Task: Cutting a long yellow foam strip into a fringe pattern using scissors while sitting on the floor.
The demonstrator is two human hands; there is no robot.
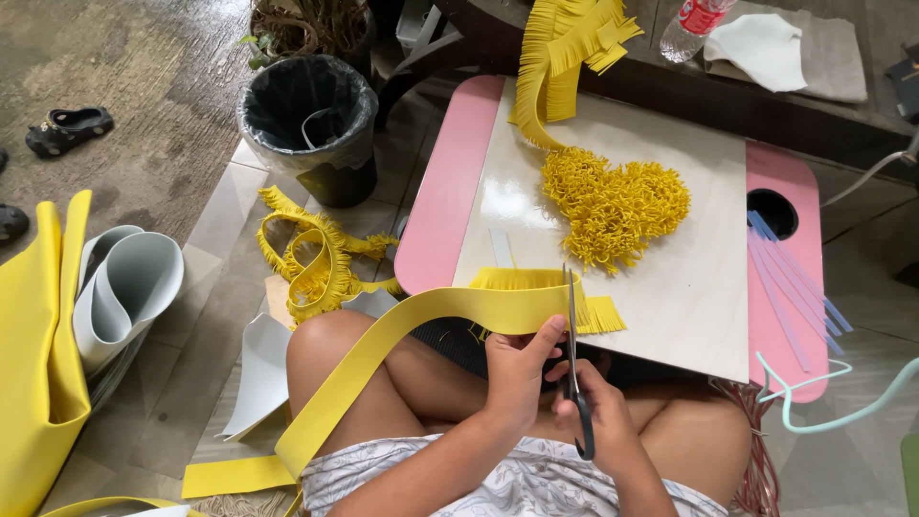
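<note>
My left hand (517, 369) grips a long yellow foam strip (402, 330) that runs from my lap down to the floor at the left. The strip's far end is cut into a fringe (531, 280). My right hand (598, 416) holds black-handled scissors (572, 335), blades pointing up and cutting into the strip beside the fringe. Beyond it, on a pale wooden board (670, 287), lies a heap of curled yellow fringe (613, 206), with a longer fringed strip (560, 48) trailing to the far edge.
The board rests on a pink low table (445, 191) with a round hole (772, 213) and thin purple-blue sticks (790, 278). A lined black bin (311, 120), fringed yellow loops (311, 258), rolled grey and yellow foam sheets (86, 306), sandals (67, 129) and a bottle (694, 24) surround it.
</note>
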